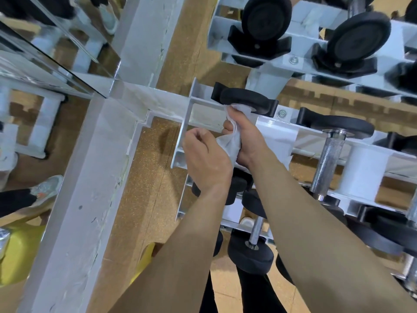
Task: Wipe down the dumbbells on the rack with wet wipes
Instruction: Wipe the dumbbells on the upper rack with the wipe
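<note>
The right hand (247, 141) is wrapped tightly around a crumpled white wet wipe (230, 142), pressing it against the hidden handle of a black round-headed dumbbell (246, 100). This dumbbell lies in the end cradle of the white metal rack (279, 132), at 12 o'clock from both hands. At 9 o'clock of the right hand, the left hand (207, 157) pinches the wipe's loose edge with curled fingers. A chrome knurled-handled dumbbell (327, 163) rests at 3 o'clock.

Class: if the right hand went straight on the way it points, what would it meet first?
Probably the black dumbbell head just beyond the right hand, where the wet wipe it grips touches; depth is unclear.
</note>
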A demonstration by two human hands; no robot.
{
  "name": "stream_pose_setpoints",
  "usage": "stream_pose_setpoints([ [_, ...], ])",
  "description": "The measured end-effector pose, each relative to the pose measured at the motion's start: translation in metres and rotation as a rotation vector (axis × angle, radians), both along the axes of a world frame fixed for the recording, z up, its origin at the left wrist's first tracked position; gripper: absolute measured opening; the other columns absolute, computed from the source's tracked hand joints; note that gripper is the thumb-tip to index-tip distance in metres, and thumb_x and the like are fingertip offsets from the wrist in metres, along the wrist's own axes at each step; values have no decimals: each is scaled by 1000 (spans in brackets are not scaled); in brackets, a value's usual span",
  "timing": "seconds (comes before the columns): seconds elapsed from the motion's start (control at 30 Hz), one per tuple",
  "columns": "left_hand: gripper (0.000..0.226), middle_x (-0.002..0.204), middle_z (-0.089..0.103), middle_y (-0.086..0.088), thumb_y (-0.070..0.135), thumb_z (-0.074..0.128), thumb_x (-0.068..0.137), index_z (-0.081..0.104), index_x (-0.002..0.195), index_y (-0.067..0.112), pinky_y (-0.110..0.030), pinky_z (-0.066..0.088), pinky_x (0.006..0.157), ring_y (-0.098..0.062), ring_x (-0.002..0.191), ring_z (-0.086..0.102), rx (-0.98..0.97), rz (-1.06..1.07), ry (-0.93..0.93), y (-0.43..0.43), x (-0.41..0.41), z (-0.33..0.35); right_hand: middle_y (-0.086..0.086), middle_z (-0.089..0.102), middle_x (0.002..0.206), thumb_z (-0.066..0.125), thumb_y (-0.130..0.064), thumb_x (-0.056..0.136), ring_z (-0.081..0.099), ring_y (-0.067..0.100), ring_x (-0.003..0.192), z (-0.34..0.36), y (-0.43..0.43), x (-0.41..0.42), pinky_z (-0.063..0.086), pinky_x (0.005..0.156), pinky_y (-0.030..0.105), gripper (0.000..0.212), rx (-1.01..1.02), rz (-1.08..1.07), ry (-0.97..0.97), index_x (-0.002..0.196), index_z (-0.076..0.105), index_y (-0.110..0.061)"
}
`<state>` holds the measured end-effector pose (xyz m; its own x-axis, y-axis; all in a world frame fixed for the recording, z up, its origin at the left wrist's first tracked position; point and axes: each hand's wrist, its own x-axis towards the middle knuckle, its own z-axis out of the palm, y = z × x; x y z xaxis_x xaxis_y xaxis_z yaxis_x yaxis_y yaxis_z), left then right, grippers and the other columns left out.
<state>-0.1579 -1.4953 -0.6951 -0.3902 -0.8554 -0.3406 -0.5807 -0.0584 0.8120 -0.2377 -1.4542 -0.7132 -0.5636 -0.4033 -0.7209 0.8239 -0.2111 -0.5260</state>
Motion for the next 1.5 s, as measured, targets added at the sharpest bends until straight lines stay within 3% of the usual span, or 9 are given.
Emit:
stream_pose_setpoints([
  [0.07,25,99,57,1,37,34,107,49,96,21,-23,36,69,-15,88,52,-5,-13,-9,0,-1,1,10,75,90,81,-31,81,73,26,91,-1,1,12,58,94,45,35,172,42,73,102,69,-7],
  [0.27,23,101,58,1,33,34,108,50,97,19,-26,32,74,-15,88,52,-10,-12,-46,0,-1,6,9,74,87,79,-31,84,72,23,79,5,4,32,59,59,28,28,515,196,163,95,69,-7],
  [0.43,28,103,57,1,37,31,107,50,99,19,-30,34,76,-18,92,52,-29,-41,-67,0,-1,3,12,76,102,84,-28,80,76,25,88,4,-6,5,62,82,40,40,306,62,30,110,68,-7],
  [0.67,32,104,55,2,40,29,108,51,103,17,-30,34,76,-18,96,52,-49,-77,-70,0,1,1,-5,49,52,70,-31,88,49,9,47,-10,1,2,47,55,21,33,-44,17,-91,61,55,-19],
  [0.8,33,106,56,0,40,29,108,51,103,16,-32,36,78,-20,98,53,-41,-93,-82,0,0,3,7,68,72,74,-20,90,66,20,68,-2,8,20,55,73,36,15,176,126,116,87,70,-7],
  [0.93,32,106,57,2,40,29,108,51,104,18,-34,41,81,-19,98,54,-15,-90,-83,-1,0,6,13,71,77,83,-26,78,67,26,66,3,3,31,56,56,34,29,530,209,173,87,70,-2],
  [1.17,39,104,57,6,44,24,108,55,111,20,-35,33,82,-18,98,51,27,-138,-133,-1,-1,7,12,77,100,87,-19,78,75,29,91,8,-9,-6,61,88,43,43,325,-28,63,113,69,-3],
  [1.37,36,106,62,14,56,36,102,59,111,30,-38,48,89,-13,101,59,43,-254,-170,-4,-1,7,14,75,99,75,-30,90,73,27,92,5,10,10,60,83,38,34,5,58,-69,112,69,-5],
  [1.5,41,103,64,12,70,43,92,60,98,33,-37,53,86,-8,94,62,88,-273,-133,-6,1,-1,17,76,100,80,-42,83,75,32,94,12,13,13,61,87,44,53,267,238,72,114,71,0],
])
